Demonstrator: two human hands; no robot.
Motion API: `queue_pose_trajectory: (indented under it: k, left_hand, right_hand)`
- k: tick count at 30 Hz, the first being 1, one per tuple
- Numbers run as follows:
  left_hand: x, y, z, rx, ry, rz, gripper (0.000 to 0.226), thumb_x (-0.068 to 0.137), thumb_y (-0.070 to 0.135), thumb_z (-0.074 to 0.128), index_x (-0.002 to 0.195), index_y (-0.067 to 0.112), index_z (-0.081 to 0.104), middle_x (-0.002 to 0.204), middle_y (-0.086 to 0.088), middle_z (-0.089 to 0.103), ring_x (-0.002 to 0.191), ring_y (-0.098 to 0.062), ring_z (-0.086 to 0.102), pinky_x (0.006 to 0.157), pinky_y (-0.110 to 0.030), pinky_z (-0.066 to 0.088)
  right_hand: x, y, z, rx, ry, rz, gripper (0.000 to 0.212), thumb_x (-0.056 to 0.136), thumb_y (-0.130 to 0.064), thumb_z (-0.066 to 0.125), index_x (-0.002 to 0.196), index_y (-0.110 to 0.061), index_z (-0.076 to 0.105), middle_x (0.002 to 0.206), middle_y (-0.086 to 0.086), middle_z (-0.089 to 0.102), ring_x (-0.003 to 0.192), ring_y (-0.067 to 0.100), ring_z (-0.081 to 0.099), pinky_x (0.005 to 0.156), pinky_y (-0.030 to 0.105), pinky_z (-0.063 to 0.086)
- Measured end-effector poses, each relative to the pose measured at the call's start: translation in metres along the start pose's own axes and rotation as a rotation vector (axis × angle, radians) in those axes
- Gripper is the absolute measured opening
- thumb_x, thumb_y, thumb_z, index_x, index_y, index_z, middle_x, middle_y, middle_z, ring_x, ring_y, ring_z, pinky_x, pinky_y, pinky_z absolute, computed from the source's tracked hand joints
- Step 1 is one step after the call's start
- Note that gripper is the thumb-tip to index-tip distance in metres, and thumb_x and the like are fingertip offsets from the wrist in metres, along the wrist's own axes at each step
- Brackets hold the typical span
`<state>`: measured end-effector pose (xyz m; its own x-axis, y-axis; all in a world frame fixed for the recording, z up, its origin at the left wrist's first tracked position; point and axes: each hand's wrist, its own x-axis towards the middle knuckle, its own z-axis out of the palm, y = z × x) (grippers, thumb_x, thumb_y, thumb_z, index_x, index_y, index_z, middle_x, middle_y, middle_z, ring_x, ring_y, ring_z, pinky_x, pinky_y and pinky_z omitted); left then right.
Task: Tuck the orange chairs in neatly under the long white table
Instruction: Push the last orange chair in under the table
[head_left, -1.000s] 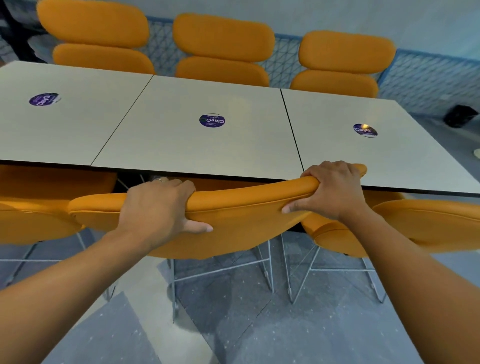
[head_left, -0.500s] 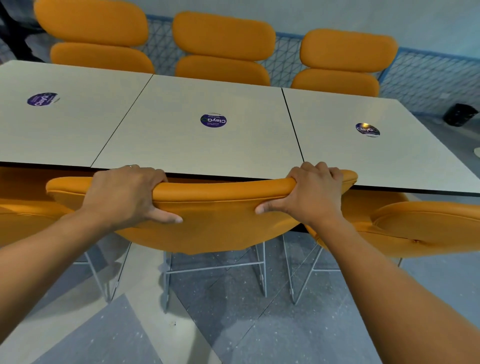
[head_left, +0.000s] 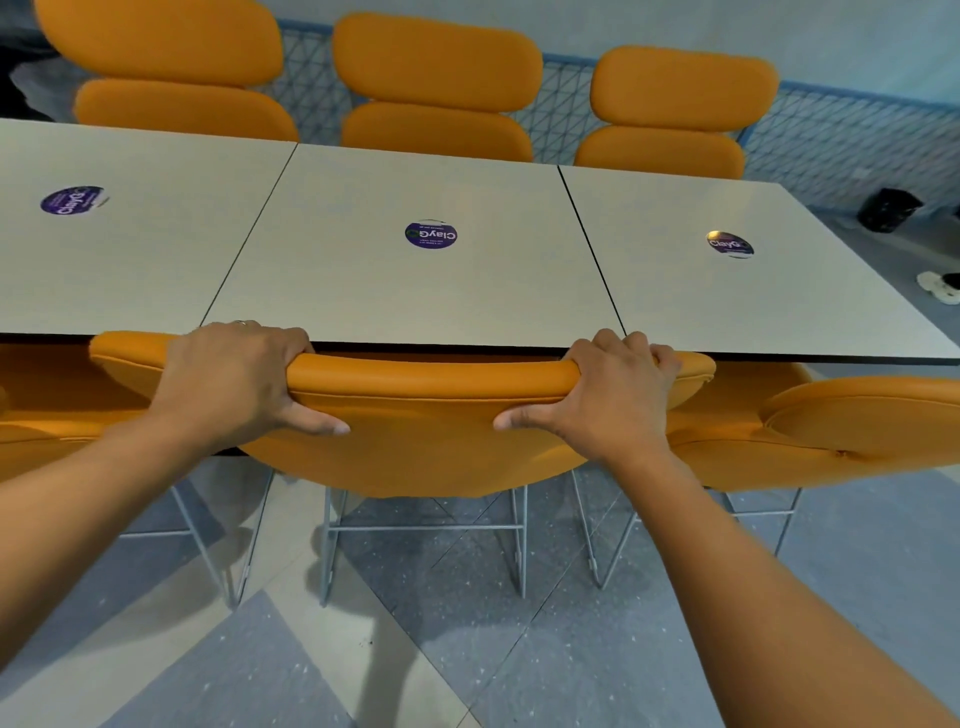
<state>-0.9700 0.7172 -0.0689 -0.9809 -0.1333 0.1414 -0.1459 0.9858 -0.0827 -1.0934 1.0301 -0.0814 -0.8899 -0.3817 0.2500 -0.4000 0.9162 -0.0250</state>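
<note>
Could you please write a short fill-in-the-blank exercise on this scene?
The left hand and right hand grip a chair backrest coloured ____.
The far chairs beyond the white table number ____.
The round sticker on each table panel is ____.
Missing: orange; three; purple.

Finger ends of left hand (head_left: 228, 379), right hand (head_left: 613, 400) hidden behind chair (head_left: 431, 431); seat hidden under table (head_left: 415, 296).

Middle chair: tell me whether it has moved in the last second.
Yes. The chair shifted left along the table edge and swung parallel to it.
</note>
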Motion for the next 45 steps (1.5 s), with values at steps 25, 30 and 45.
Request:
queue_pose_trajectory:
  k: [25, 30, 45]
  left_hand:
    - [-0.015, -0.024, -0.006, 0.05, -0.05, -0.041, 0.087, 0.039, 0.102, 0.027, 0.088, 0.034, 0.051, 0.067, 0.008, 0.056, 0.065, -0.015, 0.056, 0.054, -0.028, 0.046]
    - [-0.018, -0.02, -0.006, 0.059, -0.032, -0.036, 0.085, 0.039, 0.1, 0.029, 0.083, 0.031, 0.052, 0.061, 0.006, 0.053, 0.06, -0.016, 0.052, 0.051, -0.027, 0.037]
    - [-0.019, -0.015, -0.004, 0.033, -0.017, -0.035, 0.083, 0.042, 0.097, 0.032, 0.085, 0.03, 0.053, 0.064, 0.006, 0.052, 0.063, -0.017, 0.051, 0.055, -0.028, 0.033]
  right_hand:
    - [-0.005, -0.03, -0.004, -0.011, 0.01, -0.003, 0.122, 0.036, -0.109, 0.022, 0.102, -0.018, 0.071, 0.101, 0.003, 0.064, 0.103, 0.027, 0.055, 0.095, 0.049, 0.034]
    - [-0.002, -0.029, 0.0, 0.01, 0.012, 0.0, 0.126, 0.034, -0.112, 0.016, 0.098, -0.018, 0.071, 0.1, 0.002, 0.064, 0.103, 0.029, 0.055, 0.095, 0.05, 0.036]
    - [-0.004, -0.023, -0.002, 0.018, -0.006, -0.019, 0.118, 0.037, -0.111, 0.021, 0.103, -0.026, 0.069, 0.106, -0.002, 0.063, 0.107, 0.027, 0.053, 0.095, 0.047, 0.034]
